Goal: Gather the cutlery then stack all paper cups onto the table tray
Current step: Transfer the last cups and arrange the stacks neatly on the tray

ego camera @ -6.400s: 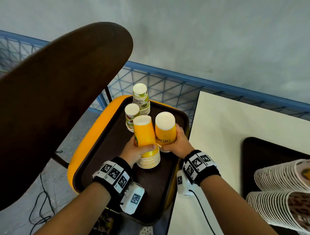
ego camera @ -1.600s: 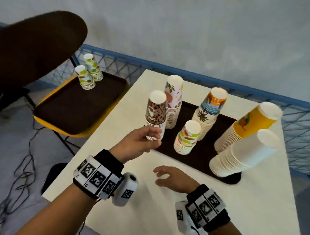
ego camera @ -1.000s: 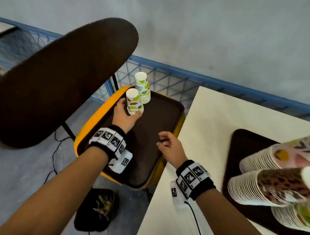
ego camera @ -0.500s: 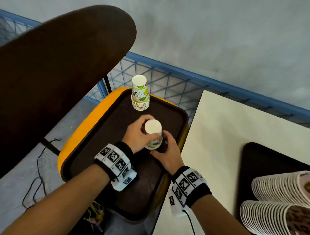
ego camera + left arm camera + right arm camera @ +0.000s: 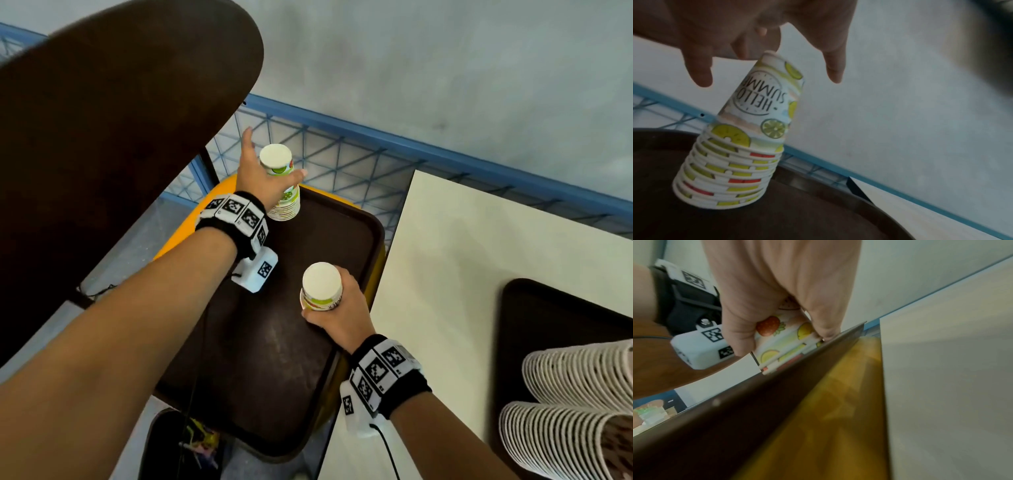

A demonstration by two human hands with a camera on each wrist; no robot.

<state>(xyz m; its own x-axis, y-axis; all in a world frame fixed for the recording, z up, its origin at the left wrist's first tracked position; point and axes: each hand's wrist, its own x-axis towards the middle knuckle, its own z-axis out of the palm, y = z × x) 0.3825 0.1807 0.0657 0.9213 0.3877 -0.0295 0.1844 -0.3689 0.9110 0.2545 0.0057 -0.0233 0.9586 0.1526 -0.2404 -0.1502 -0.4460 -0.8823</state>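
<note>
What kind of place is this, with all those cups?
Probably a canteen or café seating corner, though it could be a mock-up. A brown serving tray lies on a yellow chair seat beside a pale table, with stacks of printed paper cups on a second tray.

Two stacks of upside-down paper cups with fruit prints stand on a dark brown tray. The taller stack is at the far edge; the shorter stack is near the right rim.
</note>
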